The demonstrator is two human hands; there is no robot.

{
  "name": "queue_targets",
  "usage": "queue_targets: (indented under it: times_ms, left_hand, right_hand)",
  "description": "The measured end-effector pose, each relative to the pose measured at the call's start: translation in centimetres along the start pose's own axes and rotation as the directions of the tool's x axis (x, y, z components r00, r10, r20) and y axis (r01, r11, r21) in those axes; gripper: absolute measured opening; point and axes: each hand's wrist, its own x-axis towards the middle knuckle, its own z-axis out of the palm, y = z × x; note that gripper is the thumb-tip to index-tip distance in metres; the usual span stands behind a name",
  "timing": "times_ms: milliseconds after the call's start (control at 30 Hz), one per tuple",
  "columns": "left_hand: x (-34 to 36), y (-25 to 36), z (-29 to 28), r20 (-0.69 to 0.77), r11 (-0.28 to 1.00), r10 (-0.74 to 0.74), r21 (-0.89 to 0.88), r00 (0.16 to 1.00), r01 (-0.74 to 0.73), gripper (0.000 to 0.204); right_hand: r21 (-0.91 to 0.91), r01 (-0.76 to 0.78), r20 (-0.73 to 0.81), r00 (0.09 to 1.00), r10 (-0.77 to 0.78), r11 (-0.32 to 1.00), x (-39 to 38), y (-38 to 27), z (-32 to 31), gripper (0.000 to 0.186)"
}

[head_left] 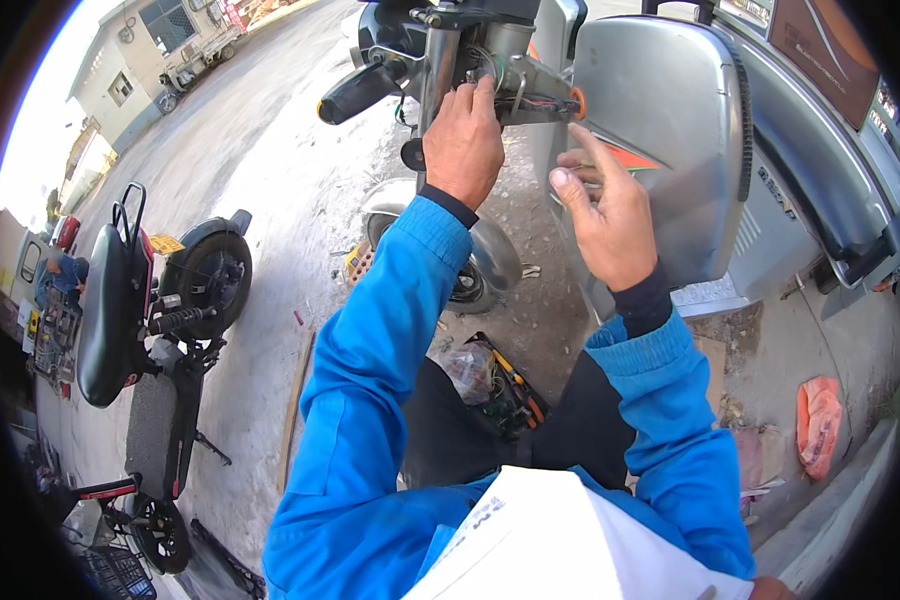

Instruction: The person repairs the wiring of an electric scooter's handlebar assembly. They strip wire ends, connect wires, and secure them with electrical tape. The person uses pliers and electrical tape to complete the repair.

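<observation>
My left hand (464,145) reaches up into the opened front end of a silver electric vehicle, beside a metal fork tube (436,80). Its fingers are bunched together at the wiring, and their tips are partly hidden, so what they pinch is unclear. A bundle of thin wires (545,104) runs right from there along a bracket to an orange round reflector (578,101). My right hand (615,215) hovers just below that reflector, holding nothing, with index finger stretched and thumb apart. Beside it stands the large silver front panel (660,95). A black handlebar grip (358,93) sticks out at the left.
Between my knees lies a tool bag (510,390) with yellow-handled tools and a clear plastic bag (470,370). A black electric scooter (155,425) is parked at left. An orange-pink sack (818,425) lies at right. Farther off, a person (62,275) bends over at far left.
</observation>
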Motion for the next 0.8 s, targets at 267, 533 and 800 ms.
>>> queue_targets:
  times_ms: [267, 533, 800]
  left_hand:
    - [-0.3, -1.7, -0.9, 0.001, 0.866, -0.077, -0.496, 0.997, 0.067, 0.032]
    - [-0.3, -3.0, -2.5, 0.048, 0.819, 0.076, -0.573, 0.996, -0.035, 0.044]
    - [-6.9, -6.7, -7.1, 0.168, 0.597, -0.037, -0.787, 0.985, 0.156, 0.018]
  right_hand:
    - [0.353, -0.119, 0.005, 0.992, 0.126, 0.928, 7.7, 1.9, 7.5, 0.055]
    - [0.424, -0.154, 0.017, 0.987, 0.163, 0.893, 12.0, 3.0, 8.0, 0.035]
    - [0.393, -0.134, -0.003, 0.989, 0.147, 0.91, 15.1, 5.5, 7.9, 0.022]
